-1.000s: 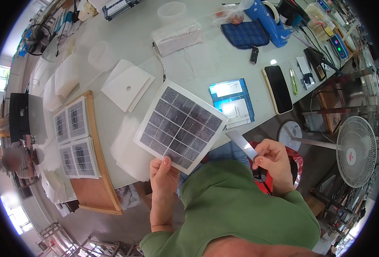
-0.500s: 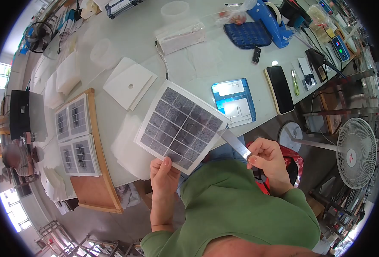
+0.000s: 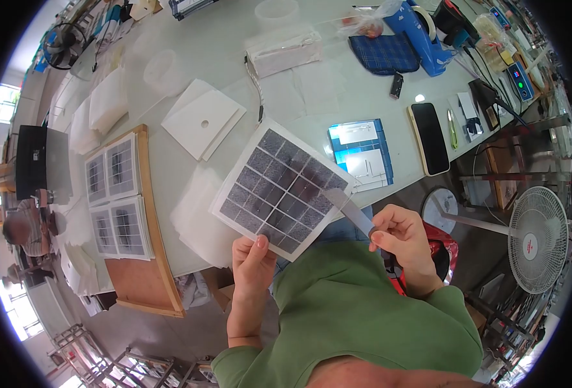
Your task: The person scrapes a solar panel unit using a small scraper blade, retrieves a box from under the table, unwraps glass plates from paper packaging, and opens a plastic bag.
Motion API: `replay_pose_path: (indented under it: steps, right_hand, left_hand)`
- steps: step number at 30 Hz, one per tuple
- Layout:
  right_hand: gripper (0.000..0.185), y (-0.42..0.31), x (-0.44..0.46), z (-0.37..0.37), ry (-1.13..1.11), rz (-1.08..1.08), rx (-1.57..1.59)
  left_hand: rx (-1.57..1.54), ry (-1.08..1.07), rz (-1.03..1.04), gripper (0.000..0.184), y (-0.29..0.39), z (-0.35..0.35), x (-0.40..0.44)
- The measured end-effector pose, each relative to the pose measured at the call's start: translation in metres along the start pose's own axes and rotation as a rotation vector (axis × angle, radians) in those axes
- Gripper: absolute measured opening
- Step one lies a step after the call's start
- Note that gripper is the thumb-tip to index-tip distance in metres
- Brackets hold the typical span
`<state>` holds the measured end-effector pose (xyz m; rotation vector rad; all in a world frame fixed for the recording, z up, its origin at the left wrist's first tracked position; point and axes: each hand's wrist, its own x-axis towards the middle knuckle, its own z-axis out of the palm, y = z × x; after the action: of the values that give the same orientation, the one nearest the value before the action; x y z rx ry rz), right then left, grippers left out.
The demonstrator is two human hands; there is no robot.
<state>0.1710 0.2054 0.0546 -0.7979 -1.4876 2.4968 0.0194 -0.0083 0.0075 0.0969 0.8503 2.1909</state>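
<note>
A small solar panel [image 3: 279,187] with a white border and dark gridded cells is held tilted over the table's front edge. My left hand [image 3: 254,262] is closed on its lower edge, thumb on the face. My right hand [image 3: 402,242] pinches a flat silvery strip [image 3: 358,216] that looks like a metal blade. The strip's far end lies over the panel's right corner; whether it touches the surface I cannot tell. My fingers hide the near end of the strip.
Left, a wooden-framed board [image 3: 147,220] holds several similar panels [image 3: 121,226]. White sheets [image 3: 203,119] lie behind. To the right are a blue card-like item [image 3: 363,155], a phone [image 3: 429,139], a green cutter [image 3: 453,129] and a tape dispenser [image 3: 422,39]. A fan [image 3: 530,239] stands beside the table.
The strip's far end has moved left from the panel's corner edge onto its face. My view has shifted slightly, so most things sit a little differently in frame. Both hands keep their holds.
</note>
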Motion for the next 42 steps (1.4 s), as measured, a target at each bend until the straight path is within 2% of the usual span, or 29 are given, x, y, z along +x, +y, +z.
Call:
replay_pose_path:
  steps: [17,42]
  right_hand:
    - [0.009,0.003,0.001,0.0,0.031,-0.058,-0.127]
    - [0.008,0.006,0.001,-0.005,0.059,-0.098,-0.132]
  left_hand:
    - [-0.017,-0.041,0.027,0.02,-0.005,-0.011,-0.003]
    - [-0.017,-0.052,0.018,0.02,-0.007,-0.014,-0.001]
